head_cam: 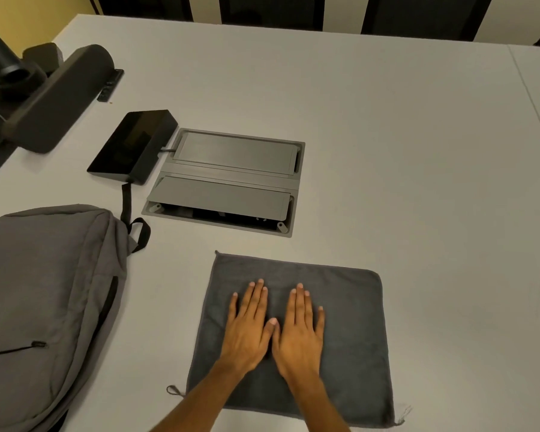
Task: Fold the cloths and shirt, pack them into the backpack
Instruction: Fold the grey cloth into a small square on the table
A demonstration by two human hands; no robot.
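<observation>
Grey terry cloth lies spread flat on the pale surface, near the person and a little right of centre, close to square with its edges roughly in line with the near edge of the surface. Both hands rest palm-down on its middle: the left hand and the right hand sit side by side with their thumbs touching, fingers straight and laid flat, pointing away from the person, holding nothing. No fold shows in the cloth, so the folding looks not yet begun, and this seems a smoothing press. The relation that counts is where the edges lie from the fingers: the far edge is just beyond the fingertips, while each side edge lies well out from its own hand, the left edge nearer the left hand and the right edge nearer the right. The grey backpack lies to the left, apart from the cloth, so the left hand is the nearer one for packing. No shirt is in view. A hatch panel sits in the surface beyond the cloth.
</observation>
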